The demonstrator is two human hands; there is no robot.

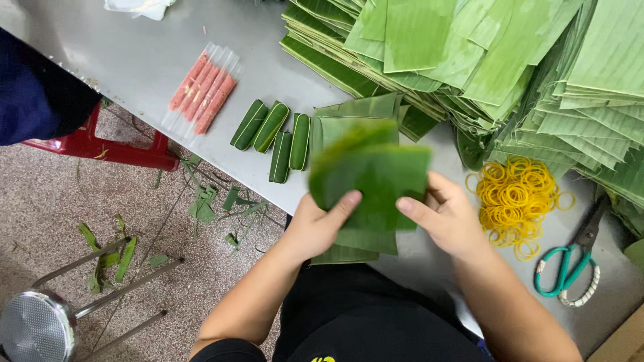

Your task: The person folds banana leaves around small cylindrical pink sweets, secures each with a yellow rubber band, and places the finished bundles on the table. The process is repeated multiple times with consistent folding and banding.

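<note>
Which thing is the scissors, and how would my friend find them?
Start at the grey table and go to its right end, past the pile of yellow rubber bands. Just beyond that pile lie the scissors. They alone have looped teal handles, one of them wrapped in white.

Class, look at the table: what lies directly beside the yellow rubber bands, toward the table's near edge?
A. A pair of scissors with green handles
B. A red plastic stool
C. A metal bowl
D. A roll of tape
A. The scissors, with green handles, lie on the grey table just below the pile of yellow rubber bands, to the right of the right hand.
</note>
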